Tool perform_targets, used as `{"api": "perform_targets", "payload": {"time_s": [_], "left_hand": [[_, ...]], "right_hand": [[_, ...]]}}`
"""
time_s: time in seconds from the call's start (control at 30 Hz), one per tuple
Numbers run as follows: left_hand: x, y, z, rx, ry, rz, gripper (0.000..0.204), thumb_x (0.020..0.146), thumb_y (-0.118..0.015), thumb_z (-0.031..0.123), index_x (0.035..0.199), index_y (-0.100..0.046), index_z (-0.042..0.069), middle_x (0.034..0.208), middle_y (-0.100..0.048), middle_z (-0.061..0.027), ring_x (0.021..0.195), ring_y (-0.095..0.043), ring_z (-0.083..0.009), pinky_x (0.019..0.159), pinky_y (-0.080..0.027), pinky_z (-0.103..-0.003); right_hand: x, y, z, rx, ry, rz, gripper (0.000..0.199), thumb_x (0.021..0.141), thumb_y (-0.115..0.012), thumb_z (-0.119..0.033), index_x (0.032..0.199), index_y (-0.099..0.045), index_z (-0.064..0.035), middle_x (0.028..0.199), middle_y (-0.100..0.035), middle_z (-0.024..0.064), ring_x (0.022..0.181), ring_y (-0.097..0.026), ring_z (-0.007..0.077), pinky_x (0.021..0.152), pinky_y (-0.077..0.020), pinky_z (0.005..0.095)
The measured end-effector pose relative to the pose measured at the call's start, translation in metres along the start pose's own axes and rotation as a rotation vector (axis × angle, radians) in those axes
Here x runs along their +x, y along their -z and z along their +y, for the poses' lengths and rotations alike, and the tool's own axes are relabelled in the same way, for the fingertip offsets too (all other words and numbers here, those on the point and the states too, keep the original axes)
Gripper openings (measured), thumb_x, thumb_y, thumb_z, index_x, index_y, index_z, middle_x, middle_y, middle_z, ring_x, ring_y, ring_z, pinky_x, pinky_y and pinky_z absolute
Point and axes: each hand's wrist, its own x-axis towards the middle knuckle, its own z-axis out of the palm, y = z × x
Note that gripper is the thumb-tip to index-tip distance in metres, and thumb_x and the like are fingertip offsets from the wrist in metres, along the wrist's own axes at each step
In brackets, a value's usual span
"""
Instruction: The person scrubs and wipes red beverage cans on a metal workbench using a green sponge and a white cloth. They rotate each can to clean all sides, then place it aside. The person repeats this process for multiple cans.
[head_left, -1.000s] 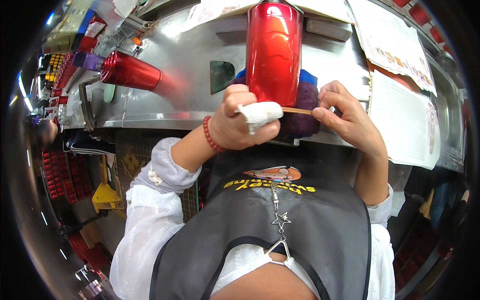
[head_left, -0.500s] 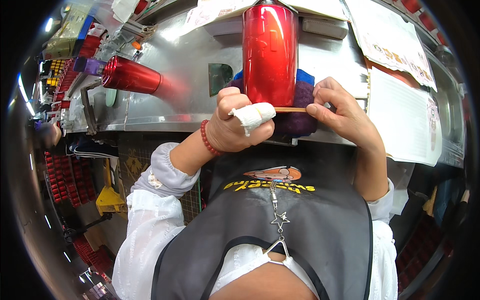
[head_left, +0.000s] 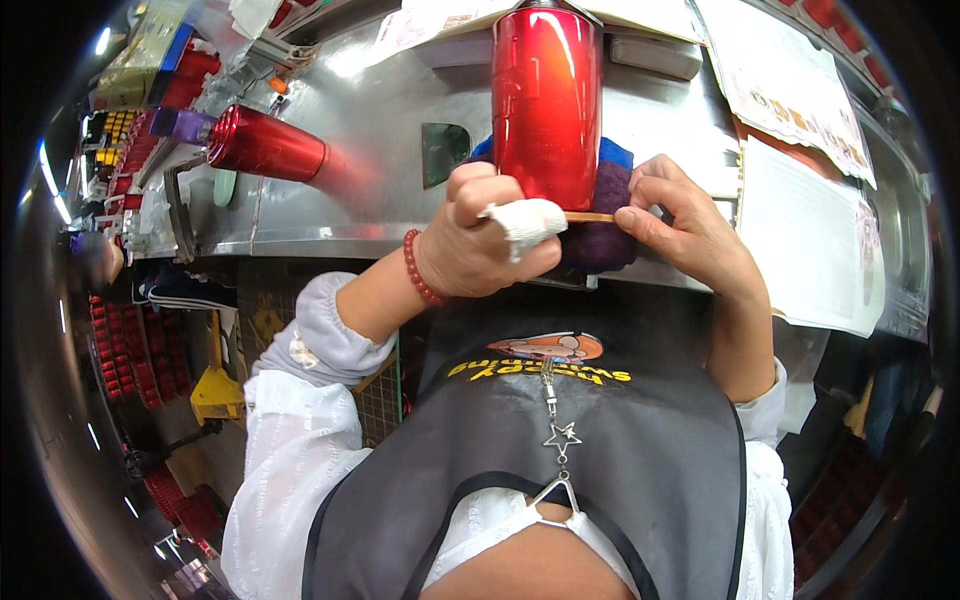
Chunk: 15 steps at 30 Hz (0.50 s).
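Note:
A tall glossy red metal bottle (head_left: 545,105) stands upright on a purple and blue cloth (head_left: 600,215) on the steel bench (head_left: 380,200). My left hand (head_left: 480,245), with a white bandage on one finger and a red bead bracelet at the wrist, grips the bottle's base. My right hand (head_left: 690,230) pinches the end of a thin wooden stick (head_left: 590,217) held level against the bottle's bottom edge.
A second red bottle (head_left: 265,145) lies on its side at the bench's left. Paper sheets (head_left: 800,170) cover the right of the bench. Red parts fill trays (head_left: 120,340) on the left. A yellow object (head_left: 215,390) sits on the floor.
Both hands have shifted slightly around the bottle's base; the stick stays at the bottom edge. The bottle has not moved.

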Motion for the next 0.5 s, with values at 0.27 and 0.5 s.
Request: {"api": "perform_targets", "payload": {"time_s": [0.27, 0.5], "left_hand": [[-0.003, -0.003, 0.002, 0.06, 0.014, 0.06, 0.032, 0.055, -0.075, 0.011, 0.081, -0.067, 0.028, 0.11, -0.058, 0.0061, 0.1, -0.045, -0.0244, 0.075, -0.043, -0.038], [0.005, -0.004, 0.001, 0.011, -0.01, -0.037, 0.031, 0.055, -0.075, 0.016, 0.083, -0.066, 0.027, 0.116, -0.061, 0.0092, 0.103, -0.046, -0.0231, 0.087, -0.039, -0.04]], "right_hand": [[-0.001, 0.0, -0.001, -0.021, 0.028, 0.007, 0.03, 0.095, -0.072, -0.024, 0.084, -0.057, -0.0013, 0.101, -0.05, 0.0078, 0.096, -0.05, 0.0197, 0.084, -0.0434, 0.0312], [-0.001, -0.001, -0.002, -0.024, 0.001, 0.014, 0.031, 0.095, -0.072, -0.025, 0.083, -0.057, -0.0012, 0.101, -0.05, 0.0068, 0.094, -0.05, 0.0188, 0.083, -0.043, 0.0305]]}}
